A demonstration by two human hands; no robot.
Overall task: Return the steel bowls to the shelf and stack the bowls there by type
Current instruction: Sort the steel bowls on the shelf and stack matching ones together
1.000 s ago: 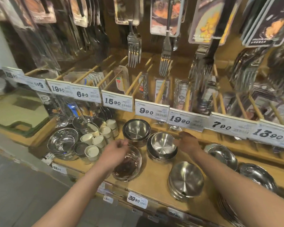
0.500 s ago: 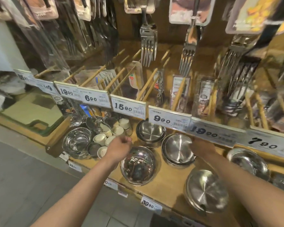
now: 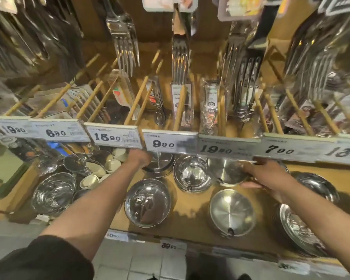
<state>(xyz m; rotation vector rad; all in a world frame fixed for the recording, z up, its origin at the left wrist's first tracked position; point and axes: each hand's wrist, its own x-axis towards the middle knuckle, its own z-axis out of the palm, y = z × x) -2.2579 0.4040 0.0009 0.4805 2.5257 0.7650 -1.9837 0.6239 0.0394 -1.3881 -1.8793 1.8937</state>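
1. The shelf (image 3: 192, 225) runs left to right; price tags (image 3: 170, 141) overhang its back, leaving low headroom.
2. Right hand (image 3: 269, 178) grips a steel bowl (image 3: 226, 172), tilted, mouth facing the viewer, under the tags.
3. Left hand (image 3: 138, 158) reaches the back bowl (image 3: 160, 164); its fingers are hidden, grip unclear.
4. Bare wood lies between the front bowls (image 3: 148, 203).

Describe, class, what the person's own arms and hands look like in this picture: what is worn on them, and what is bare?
Both forearms are bare from elbow to wrist. The left arm ends at the bottom left in a black sleeve pushed up near the elbow. No sleeve shows on the right arm within the frame. The left hand and right hand wear no gloves; no watch, ring or band is visible.
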